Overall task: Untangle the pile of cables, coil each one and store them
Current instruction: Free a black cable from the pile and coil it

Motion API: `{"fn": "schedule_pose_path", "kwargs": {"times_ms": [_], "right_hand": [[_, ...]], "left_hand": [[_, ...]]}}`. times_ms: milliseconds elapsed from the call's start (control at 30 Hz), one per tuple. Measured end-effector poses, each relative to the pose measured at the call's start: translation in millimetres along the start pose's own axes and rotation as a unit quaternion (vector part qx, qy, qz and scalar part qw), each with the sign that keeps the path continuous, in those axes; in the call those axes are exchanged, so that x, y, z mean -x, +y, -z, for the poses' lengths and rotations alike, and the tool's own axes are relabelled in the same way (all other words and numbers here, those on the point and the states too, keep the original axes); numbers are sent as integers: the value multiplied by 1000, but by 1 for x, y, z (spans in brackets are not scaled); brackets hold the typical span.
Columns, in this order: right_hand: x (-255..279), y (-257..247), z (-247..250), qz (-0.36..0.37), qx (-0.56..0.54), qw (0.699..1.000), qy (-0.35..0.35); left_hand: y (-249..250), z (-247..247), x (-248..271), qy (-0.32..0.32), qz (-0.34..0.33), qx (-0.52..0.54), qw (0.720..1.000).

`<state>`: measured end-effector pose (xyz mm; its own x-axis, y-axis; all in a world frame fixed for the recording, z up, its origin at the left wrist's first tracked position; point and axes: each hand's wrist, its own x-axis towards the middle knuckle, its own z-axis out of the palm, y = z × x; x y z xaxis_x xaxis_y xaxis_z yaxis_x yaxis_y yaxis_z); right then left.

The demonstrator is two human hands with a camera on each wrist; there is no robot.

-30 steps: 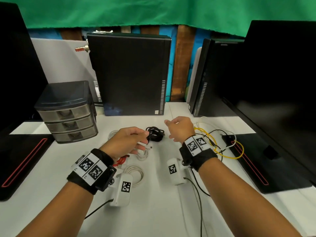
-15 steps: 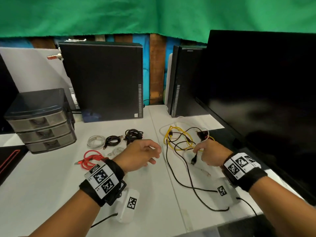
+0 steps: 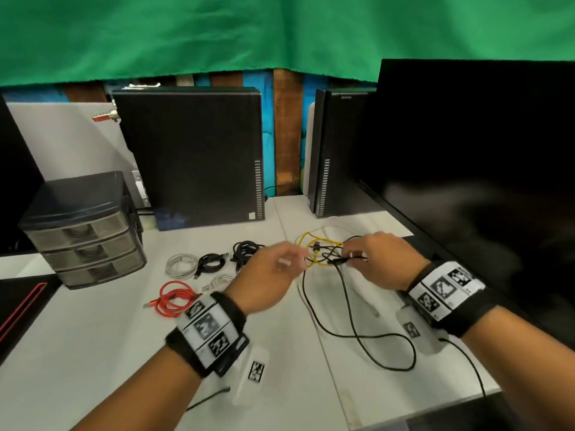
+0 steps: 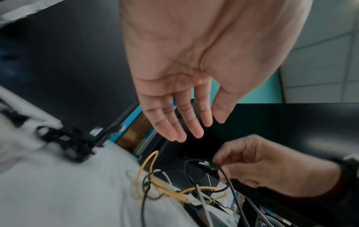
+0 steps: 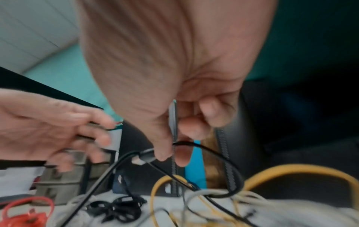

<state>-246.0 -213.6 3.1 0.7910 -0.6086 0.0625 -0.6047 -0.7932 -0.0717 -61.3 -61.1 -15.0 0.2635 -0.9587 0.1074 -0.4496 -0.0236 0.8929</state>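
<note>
**Right hand on black cable, left hand free at the tangle**

Nearest: a loose loop of the black cable (image 3: 357, 331) lies slack on the white worktop (image 3: 93, 353), running up toward the hands. Right hand (image 3: 378, 262) pinches that cable near its plug end between thumb and forefinger; the right wrist view shows the connector (image 5: 144, 156) sticking out just beside the thumb. Left hand (image 3: 269, 273) is released, fingers straight and spread, holding nothing, hovering just left of the tangle.

Between the hands: the tangle itself, yellow cable (image 3: 314, 248) knotted with black and white strands, resting on the worktop.

Left of the tangle, already coiled and apart from it: red cable (image 3: 172, 298), small white coil (image 3: 219, 281), white coil (image 3: 180, 265), two black coils (image 3: 211, 262) (image 3: 245, 250).

Further left: grey three-drawer unit (image 3: 87, 234), drawers shut.

Back: two black PC towers (image 3: 193, 157) upright, dark monitor (image 3: 482, 166) on the right, green cloth (image 3: 280, 32) above.
</note>
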Motion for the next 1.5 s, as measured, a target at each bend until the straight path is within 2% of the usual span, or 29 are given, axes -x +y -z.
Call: {"fn": "schedule_pose_path", "kwargs": {"times_ms": [100, 200, 267, 367, 533, 700, 833, 900, 1000, 1067, 1167, 1200, 1333, 1500], "right_hand": [[-9, -21, 32, 40, 0, 999, 31], [-27, -26, 55, 31, 15, 998, 51], [-38, -26, 65, 20, 35, 997, 58], [-51, -21, 76, 14, 87, 993, 81], [-61, 15, 103, -71, 99, 980, 156], [-59, 47, 142, -167, 47, 966, 192], [-65, 40, 176, -268, 2, 954, 134], [-72, 30, 182, -284, -66, 952, 97], [-82, 14, 196, -238, -218, 940, 108], [-87, 3, 207, -185, -278, 931, 151], [-85, -6, 226, -104, -123, 937, 309], [-81, -9, 234, -82, -92, 934, 335], [-68, -18, 270, -65, -102, 918, 378], [-72, -18, 276, -55, -86, 917, 387]], "left_hand": [[26, -4, -26, 20, -48, -59, 997], [38, -15, -53, -9, -31, -85, 996], [43, -24, -63, -25, -18, -76, 997], [51, -30, -70, -2, -15, -20, 1000], [49, -14, -68, -6, -22, 29, 999], [29, 6, -42, -22, 20, 16, 999], [17, 13, -31, -28, 66, 37, 997], [18, 13, -28, -39, 91, 40, 994], [20, 9, -24, -59, 111, 33, 992], [20, 7, -22, -68, 120, 38, 990], [12, 7, -16, -83, 153, 26, 984], [6, 7, -13, -91, 174, 21, 980], [-13, 5, -2, -120, 237, 3, 964], [-6, 10, 4, -112, 192, 80, 972]]}}
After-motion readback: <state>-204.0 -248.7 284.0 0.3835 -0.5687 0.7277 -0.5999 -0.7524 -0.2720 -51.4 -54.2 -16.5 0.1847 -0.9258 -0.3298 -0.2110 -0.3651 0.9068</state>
